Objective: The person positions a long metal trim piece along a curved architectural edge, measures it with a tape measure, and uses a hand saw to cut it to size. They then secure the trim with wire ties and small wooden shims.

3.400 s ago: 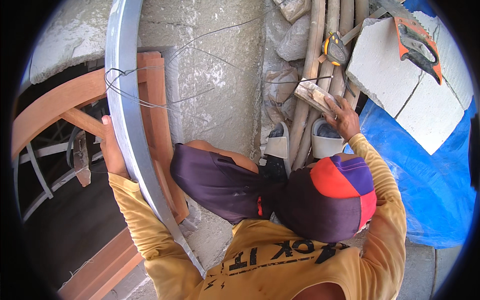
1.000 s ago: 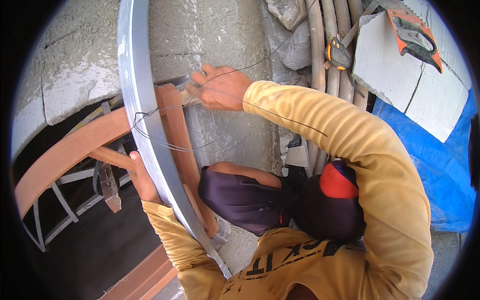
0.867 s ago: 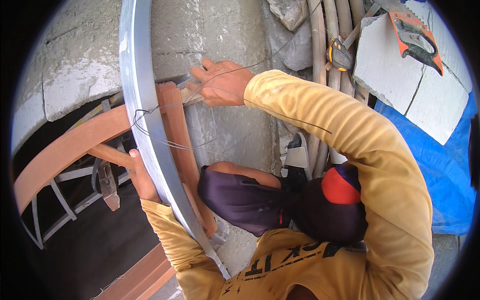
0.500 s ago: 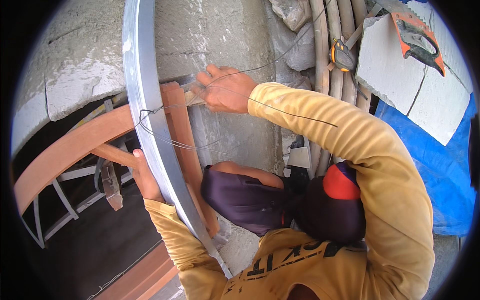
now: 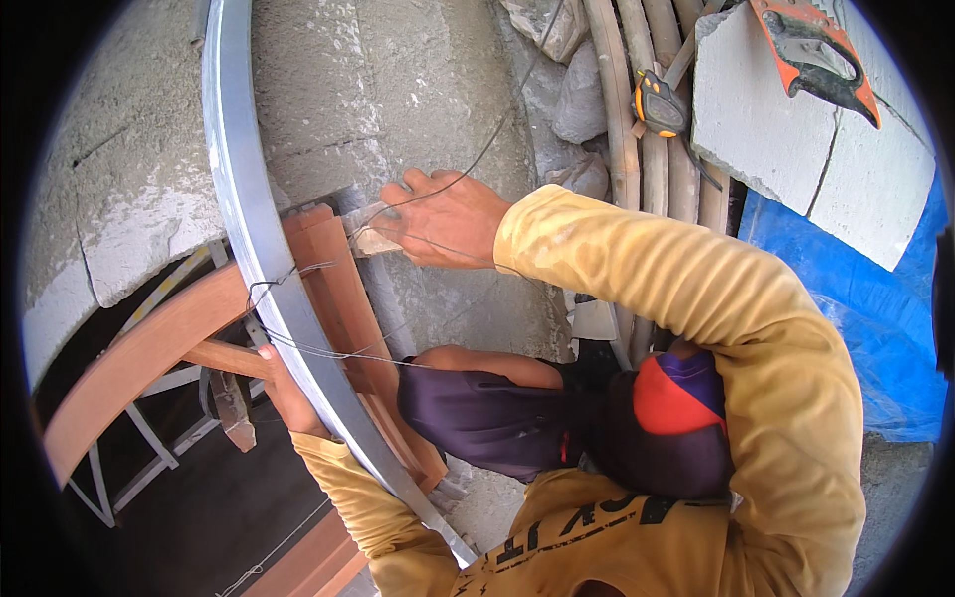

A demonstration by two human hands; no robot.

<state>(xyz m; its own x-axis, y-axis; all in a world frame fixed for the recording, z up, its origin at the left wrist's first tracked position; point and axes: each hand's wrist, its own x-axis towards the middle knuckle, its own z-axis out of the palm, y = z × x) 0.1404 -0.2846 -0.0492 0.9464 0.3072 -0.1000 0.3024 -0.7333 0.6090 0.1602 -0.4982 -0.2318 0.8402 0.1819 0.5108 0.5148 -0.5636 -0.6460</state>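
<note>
My left hand (image 5: 286, 396) lies along the left side of a long silver metal bar (image 5: 261, 214). Its thumb points up beside a short wooden brace (image 5: 229, 358); the other fingers are hidden behind the bar. On the bar's other side my right hand (image 5: 446, 221) is closed on a small pale wood piece (image 5: 370, 239), which meets a reddish wooden frame (image 5: 343, 289). Thin dark wire (image 5: 267, 291) loops around the bar, with loose ends trailing over the frame and past my right hand.
A curved wooden piece (image 5: 149, 363) spans a dark opening at left. Beyond is rough concrete (image 5: 418, 90). To the right are wooden poles (image 5: 617, 129), a tape measure (image 5: 659, 102), and a handsaw (image 5: 821, 60) on pale blocks (image 5: 766, 119), with a blue sheet (image 5: 846, 298) below.
The view has turned slightly, so the bar and frame appear shifted and tilted. Both hands keep their places on the bar and the wood piece, and the loose wire has shifted.
</note>
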